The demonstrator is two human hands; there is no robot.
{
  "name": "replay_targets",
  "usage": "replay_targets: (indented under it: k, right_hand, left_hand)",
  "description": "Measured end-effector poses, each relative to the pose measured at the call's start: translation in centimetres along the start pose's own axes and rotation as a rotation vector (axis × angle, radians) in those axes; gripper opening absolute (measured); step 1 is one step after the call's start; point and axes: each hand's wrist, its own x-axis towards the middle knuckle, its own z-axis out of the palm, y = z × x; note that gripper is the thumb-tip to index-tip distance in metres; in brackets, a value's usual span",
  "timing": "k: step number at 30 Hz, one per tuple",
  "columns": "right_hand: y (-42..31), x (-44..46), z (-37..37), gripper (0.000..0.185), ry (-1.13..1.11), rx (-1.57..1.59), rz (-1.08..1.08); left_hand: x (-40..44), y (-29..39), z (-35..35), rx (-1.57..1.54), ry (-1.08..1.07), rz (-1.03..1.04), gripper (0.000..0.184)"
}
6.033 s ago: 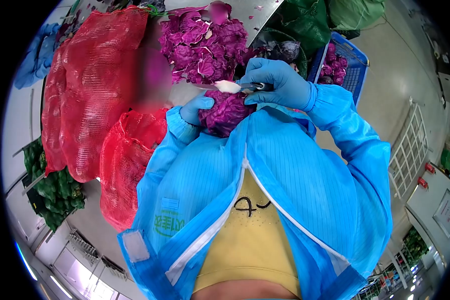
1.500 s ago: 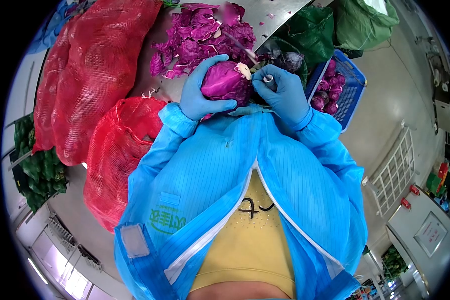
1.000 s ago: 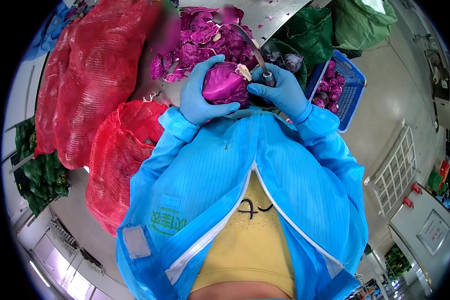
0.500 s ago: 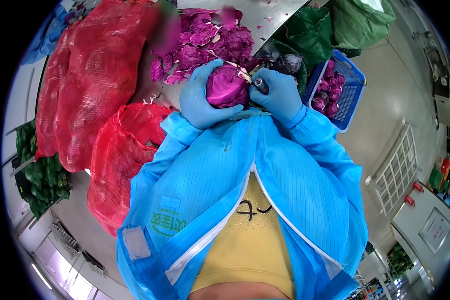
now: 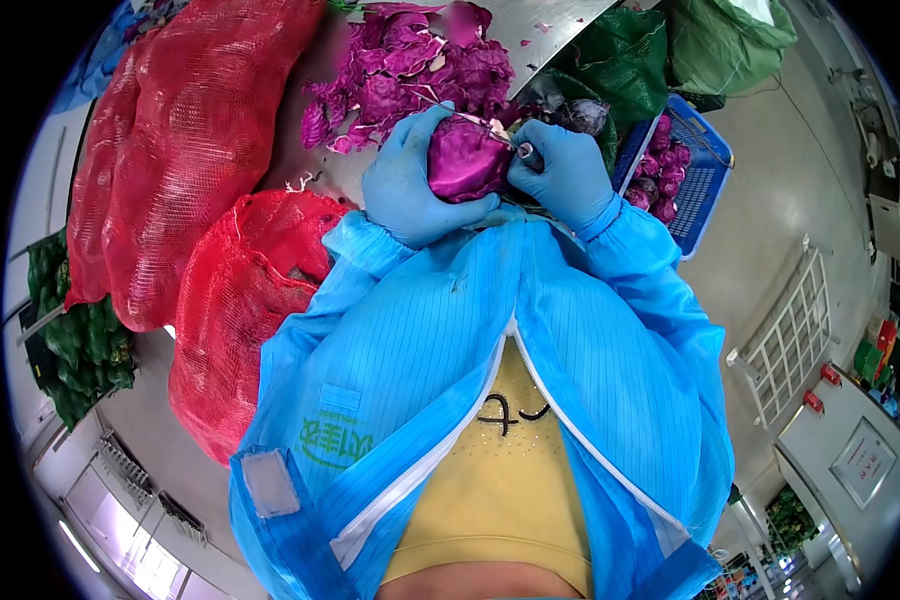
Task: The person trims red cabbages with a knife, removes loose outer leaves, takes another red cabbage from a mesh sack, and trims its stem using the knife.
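Observation:
In the head view, my left hand (image 5: 402, 188), in a blue glove, is wrapped round the left side of a red cabbage (image 5: 467, 160). My right hand (image 5: 567, 178), also gloved, is closed round the dark handle of a knife (image 5: 528, 154). The knife's thin blade points left across the far side of the cabbage, next to its pale stem end. I cannot make out how deep the blade sits. Just beyond lies a pile of loose purple cabbage leaves (image 5: 410, 70) on the metal table (image 5: 560, 22).
Red mesh sacks (image 5: 200, 150) stand on the left, a smaller one (image 5: 255, 300) closer to me. At right, a blue crate (image 5: 708, 165) holds several red cabbages. Green bags (image 5: 620, 60) and dark cabbage heads (image 5: 582, 117) are beside the table edge.
Both hands and the cabbage have shifted slightly right. The cabbage has turned a little, and more of the blade shows along its far side.

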Motion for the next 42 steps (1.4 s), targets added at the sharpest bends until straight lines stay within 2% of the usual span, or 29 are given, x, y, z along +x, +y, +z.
replay_targets:
  k: [7, 12, 18, 20, 27, 32, 39, 41, 42]
  right_hand:
    - [-0.5, 0.2, -1.6, 0.021, -0.115, 0.163, 0.105]
    - [-0.1, 0.0, -1.5, 0.023, -0.139, 0.276, 0.188]
    - [-0.5, -0.1, -1.8, 0.02, -0.152, 0.496, 0.352]
    - [-0.9, -0.2, -2.0, 0.016, -0.149, 0.699, 0.505]
    - [-0.5, -0.5, -1.7, 0.018, -0.131, 0.848, 0.527]
    - [-1.1, -1.0, -1.1, 0.015, -0.002, 1.021, 0.598]
    - [-1.3, -1.4, -0.2, 0.017, 0.062, 0.972, 0.606]
    - [-0.4, -1.8, 0.9, 0.018, 0.122, 0.539, 0.364]
    - [-0.4, -1.8, 0.7, 0.018, 0.124, 0.539, 0.364]
  left_hand:
    - [0.1, -0.4, -0.1, -0.077, 0.011, 0.062, 0.088]
    - [0.2, -0.6, -0.4, -0.229, -0.094, -0.031, 0.087]
    - [0.2, -1.1, 0.2, -0.333, -0.054, -0.059, 0.089]
    - [0.2, -1.0, 0.2, -0.359, -0.052, -0.068, 0.089]
    - [0.5, -0.9, 0.4, -0.315, -0.027, -0.044, 0.087]
    - [0.5, -0.8, 0.1, -0.3, -0.075, -0.059, 0.088]
    - [0.5, -0.4, 0.4, -0.296, 0.0, -0.08, 0.086]
    - [0.3, -0.6, 0.4, -0.269, 0.0, -0.075, 0.086]
    - [0.3, -0.7, 0.5, -0.244, -0.002, -0.069, 0.086]
